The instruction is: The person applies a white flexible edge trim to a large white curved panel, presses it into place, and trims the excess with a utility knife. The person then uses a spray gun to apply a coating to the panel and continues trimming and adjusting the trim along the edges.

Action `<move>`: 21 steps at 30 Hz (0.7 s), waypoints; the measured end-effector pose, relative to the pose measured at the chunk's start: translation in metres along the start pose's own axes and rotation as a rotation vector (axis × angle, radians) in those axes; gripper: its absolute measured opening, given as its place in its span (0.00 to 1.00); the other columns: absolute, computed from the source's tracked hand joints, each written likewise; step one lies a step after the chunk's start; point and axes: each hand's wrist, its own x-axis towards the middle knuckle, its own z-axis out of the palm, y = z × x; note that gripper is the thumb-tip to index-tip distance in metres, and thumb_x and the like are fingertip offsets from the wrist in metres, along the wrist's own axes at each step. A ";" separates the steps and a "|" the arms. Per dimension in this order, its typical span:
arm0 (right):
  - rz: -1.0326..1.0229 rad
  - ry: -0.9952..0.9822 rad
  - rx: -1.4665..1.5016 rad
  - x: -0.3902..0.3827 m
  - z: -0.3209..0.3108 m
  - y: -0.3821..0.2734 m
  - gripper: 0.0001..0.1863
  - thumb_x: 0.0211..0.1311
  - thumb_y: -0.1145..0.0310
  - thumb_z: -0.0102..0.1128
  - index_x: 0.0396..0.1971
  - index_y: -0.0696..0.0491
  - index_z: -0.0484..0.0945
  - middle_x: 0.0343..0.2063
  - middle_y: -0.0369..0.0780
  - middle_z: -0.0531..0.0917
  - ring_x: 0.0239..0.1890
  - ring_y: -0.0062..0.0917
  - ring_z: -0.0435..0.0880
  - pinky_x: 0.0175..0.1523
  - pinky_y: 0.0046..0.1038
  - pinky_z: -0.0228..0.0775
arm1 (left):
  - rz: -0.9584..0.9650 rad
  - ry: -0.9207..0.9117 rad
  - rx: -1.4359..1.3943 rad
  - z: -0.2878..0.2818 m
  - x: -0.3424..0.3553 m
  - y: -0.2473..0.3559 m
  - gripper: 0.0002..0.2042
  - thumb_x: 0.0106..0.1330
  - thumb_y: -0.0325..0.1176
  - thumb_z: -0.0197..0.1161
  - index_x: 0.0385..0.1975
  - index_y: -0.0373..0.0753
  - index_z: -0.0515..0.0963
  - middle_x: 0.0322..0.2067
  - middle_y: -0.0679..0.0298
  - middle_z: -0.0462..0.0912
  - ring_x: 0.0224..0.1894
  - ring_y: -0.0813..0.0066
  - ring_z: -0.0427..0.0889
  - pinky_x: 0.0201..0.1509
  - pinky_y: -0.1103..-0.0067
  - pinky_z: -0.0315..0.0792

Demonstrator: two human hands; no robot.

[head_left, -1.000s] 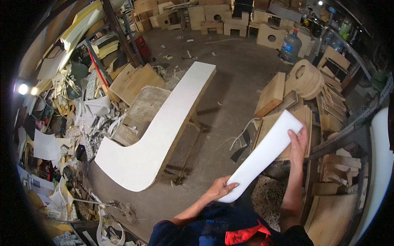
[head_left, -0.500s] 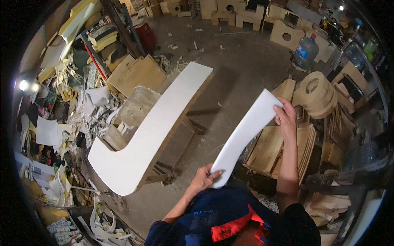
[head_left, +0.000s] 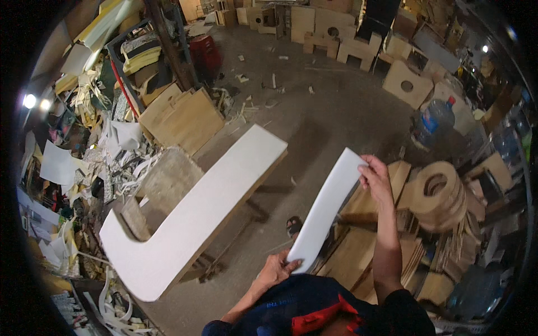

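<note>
My left hand (head_left: 277,266) grips the lower end of a long white foam strip (head_left: 322,213), thumb on top. With my right hand (head_left: 372,176) I hold the strip's upper end by its right corner. To the left lies a large J-shaped piece (head_left: 213,190) with a white top and a wooden edge, raised on a wooden stand. My foot (head_left: 293,227), partly hidden, shows just left of the strip.
Scrap foam and paper (head_left: 120,134) pile along the left beside plywood boards (head_left: 179,120). Stacked wooden rings (head_left: 431,201) and planks (head_left: 358,257) lie at the right. A water jug (head_left: 434,120) and cut wooden panels (head_left: 406,84) stand toward the back, with a red crate (head_left: 204,53).
The view has swung, so surroundings sit lower, those at the right farther right. The held strip has shifted left in view, nearer the J-shaped piece, and my foot has come into sight.
</note>
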 end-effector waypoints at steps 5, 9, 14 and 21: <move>0.094 0.050 0.007 0.121 -0.031 0.020 0.15 0.65 0.74 0.64 0.50 0.59 0.77 0.26 0.32 0.78 0.18 0.12 0.72 0.18 0.18 0.64 | 0.047 -0.040 0.079 -0.011 0.132 0.012 0.22 0.66 0.41 0.68 0.57 0.39 0.79 0.42 0.49 0.87 0.47 0.57 0.87 0.48 0.65 0.78; 0.111 0.034 -0.002 0.197 -0.047 0.023 0.17 0.65 0.74 0.64 0.54 0.59 0.77 0.26 0.32 0.79 0.20 0.12 0.74 0.19 0.18 0.66 | 0.030 -0.030 0.125 -0.024 0.202 0.028 0.21 0.67 0.44 0.67 0.56 0.41 0.79 0.42 0.51 0.88 0.44 0.56 0.89 0.48 0.66 0.79; 0.195 -0.024 -0.031 0.274 -0.037 0.025 0.19 0.65 0.72 0.65 0.54 0.59 0.78 0.26 0.33 0.79 0.22 0.13 0.75 0.22 0.18 0.68 | -0.055 0.103 0.015 -0.042 0.245 0.062 0.18 0.67 0.45 0.65 0.45 0.36 0.80 0.35 0.46 0.85 0.42 0.53 0.87 0.46 0.65 0.77; 0.247 -0.409 -0.099 0.433 -0.012 0.052 0.15 0.65 0.70 0.64 0.48 0.60 0.79 0.26 0.33 0.79 0.24 0.14 0.76 0.24 0.18 0.68 | -0.139 0.465 -0.160 -0.017 0.321 0.073 0.12 0.65 0.36 0.68 0.39 0.34 0.81 0.30 0.47 0.85 0.34 0.54 0.87 0.37 0.66 0.76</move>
